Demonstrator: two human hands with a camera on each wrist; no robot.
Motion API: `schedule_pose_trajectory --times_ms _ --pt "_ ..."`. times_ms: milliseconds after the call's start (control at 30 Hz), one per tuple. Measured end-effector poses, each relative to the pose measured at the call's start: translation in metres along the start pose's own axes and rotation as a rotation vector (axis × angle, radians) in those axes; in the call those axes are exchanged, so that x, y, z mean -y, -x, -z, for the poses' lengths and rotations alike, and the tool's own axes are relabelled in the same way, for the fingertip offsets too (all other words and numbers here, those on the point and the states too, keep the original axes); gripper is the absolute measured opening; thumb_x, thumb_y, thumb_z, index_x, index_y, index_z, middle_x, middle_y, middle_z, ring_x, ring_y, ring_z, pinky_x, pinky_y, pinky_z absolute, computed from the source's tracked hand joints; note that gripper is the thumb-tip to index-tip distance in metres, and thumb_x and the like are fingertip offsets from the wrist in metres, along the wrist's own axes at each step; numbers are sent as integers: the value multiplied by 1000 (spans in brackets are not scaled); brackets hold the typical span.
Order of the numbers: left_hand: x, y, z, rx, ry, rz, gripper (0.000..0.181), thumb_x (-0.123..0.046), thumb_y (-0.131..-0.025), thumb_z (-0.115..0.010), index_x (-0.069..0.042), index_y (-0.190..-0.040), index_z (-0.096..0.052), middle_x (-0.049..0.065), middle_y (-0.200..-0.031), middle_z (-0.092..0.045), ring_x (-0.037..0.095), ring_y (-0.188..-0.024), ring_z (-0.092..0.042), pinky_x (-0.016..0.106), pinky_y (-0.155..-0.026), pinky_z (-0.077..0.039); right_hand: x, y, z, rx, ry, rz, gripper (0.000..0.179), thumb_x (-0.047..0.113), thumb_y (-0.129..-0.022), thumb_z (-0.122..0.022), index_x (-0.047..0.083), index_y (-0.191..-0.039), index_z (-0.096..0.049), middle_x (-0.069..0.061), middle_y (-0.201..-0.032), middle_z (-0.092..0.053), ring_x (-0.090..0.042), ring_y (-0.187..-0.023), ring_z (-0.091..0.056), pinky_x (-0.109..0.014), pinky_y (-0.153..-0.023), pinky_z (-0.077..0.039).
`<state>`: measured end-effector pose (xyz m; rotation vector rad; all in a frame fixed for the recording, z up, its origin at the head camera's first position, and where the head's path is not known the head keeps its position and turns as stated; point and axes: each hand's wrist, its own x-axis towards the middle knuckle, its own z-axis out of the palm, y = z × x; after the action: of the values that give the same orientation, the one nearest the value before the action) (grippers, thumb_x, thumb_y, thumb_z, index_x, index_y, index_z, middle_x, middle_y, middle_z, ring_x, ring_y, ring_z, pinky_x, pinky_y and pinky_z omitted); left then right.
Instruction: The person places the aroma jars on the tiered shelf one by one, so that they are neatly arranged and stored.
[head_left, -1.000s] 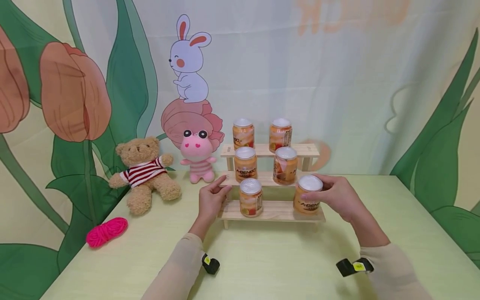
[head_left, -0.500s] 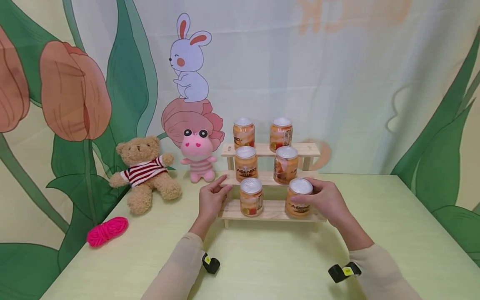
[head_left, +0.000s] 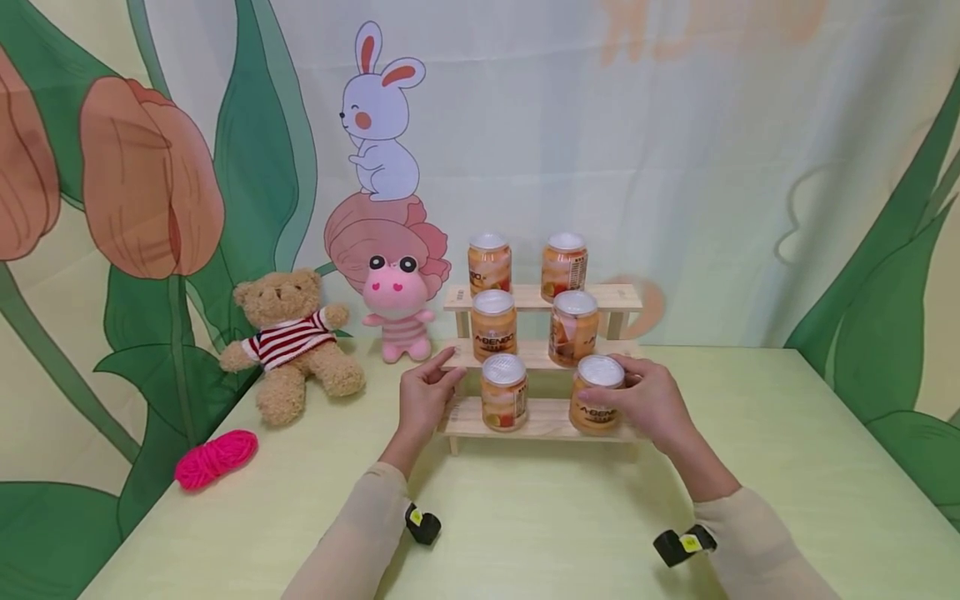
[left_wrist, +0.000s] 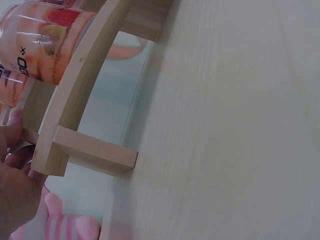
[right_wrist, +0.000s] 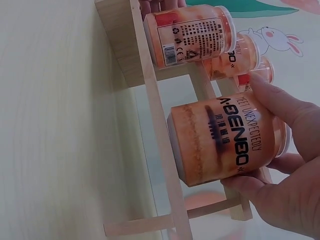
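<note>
A three-step wooden rack (head_left: 551, 421) carries orange cans with silvery lids, two on each step. My right hand (head_left: 654, 406) grips the front right can (head_left: 592, 414) from its right side, thumb and fingers round its upper part; the can's base rests on the lowest step. In the right wrist view this can (right_wrist: 220, 140) shows black lettering. My left hand (head_left: 427, 398) holds the left end of the rack, near the lower and middle steps. The left wrist view has its fingers at the wooden end (left_wrist: 50, 155). The front left can (head_left: 504, 393) stands apart from both hands.
Left of the rack sit a pink plush toy (head_left: 405, 321) and a teddy bear (head_left: 292, 342) in a striped shirt. A bundle of pink yarn (head_left: 216, 460) lies near the table's left edge. A printed curtain (head_left: 675, 167) hangs behind the table.
My right hand has moved left with the front right can, which now stands farther in from the step's right end. The left hand stays at the rack.
</note>
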<state>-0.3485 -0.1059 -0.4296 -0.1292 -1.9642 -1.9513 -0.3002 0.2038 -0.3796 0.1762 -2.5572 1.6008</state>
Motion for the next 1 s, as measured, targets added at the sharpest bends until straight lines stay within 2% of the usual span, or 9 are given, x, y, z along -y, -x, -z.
schedule_pose_trajectory --times_ms 100,200,333,567,700,833,900,1000 --pt "15 -7 0 -13 12 13 38 -5 -87 -78 -4 -124 -71 11 -85 -74 8 -58 -54 15 -48 -39 -1 -1 -1 -15 21 -2 81 37 -72 -91 -1 -136 -58 -19 -126 -63 -29 -109 -62 -35 -84 -54" --pt "14 -7 0 -14 18 12 38 -5 -87 -78 -4 -124 -71 15 -86 -74 8 -57 -53 15 -47 -39 -2 -1 -1 -31 33 4 79 39 -72 -91 0 -133 -59 -17 -123 -64 -28 -106 -61 -32 -81 -53" --pt "14 -6 -1 -8 21 5 39 -4 -87 -78 -3 -125 -70 19 -89 -73 7 -56 -51 16 -46 -38 -2 0 -1 -34 42 9 81 41 -72 -91 -1 -133 -57 -18 -124 -63 -28 -107 -61 -34 -84 -53" --pt "14 -8 -1 -14 14 0 38 -5 -87 -77 -5 -125 -70 13 -85 -74 6 -53 -50 16 -45 -36 -1 0 -1 -39 74 25 83 45 -75 -88 0 -136 -55 -18 -126 -62 -30 -109 -60 -39 -86 -53" --pt "14 -5 -1 -27 -20 5 39 -5 -88 -77 -4 -126 -69 11 -84 -74 6 -55 -52 16 -46 -37 -1 1 -2 -29 96 38 80 45 -76 -87 0 -134 -56 -18 -124 -63 -30 -108 -62 -38 -83 -54" --pt "12 -2 1 -29 -56 56 39 -9 -89 -77 -5 -126 -70 12 -87 -75 8 -59 -55 16 -49 -42 1 5 1 -28 113 12 76 53 -80 -81 2 -132 -58 -17 -123 -63 -31 -110 -62 -40 -84 -55" --pt "9 -3 3 -23 -85 87 36 -15 -90 -77 -6 -125 -71 12 -92 -75 9 -65 -60 18 -52 -47 3 7 6 -55 133 -3 80 60 -81 -76 3 -135 -57 -17 -125 -63 -32 -112 -61 -44 -86 -54" --pt "-1 -5 9 6 -202 91 36 -25 -93 -75 -7 -124 -72 12 -101 -74 14 -84 -68 26 -67 -55 5 7 17 -123 164 -4 86 67 -85 -67 0 -138 -55 -20 -126 -62 -36 -115 -59 -50 -90 -52"
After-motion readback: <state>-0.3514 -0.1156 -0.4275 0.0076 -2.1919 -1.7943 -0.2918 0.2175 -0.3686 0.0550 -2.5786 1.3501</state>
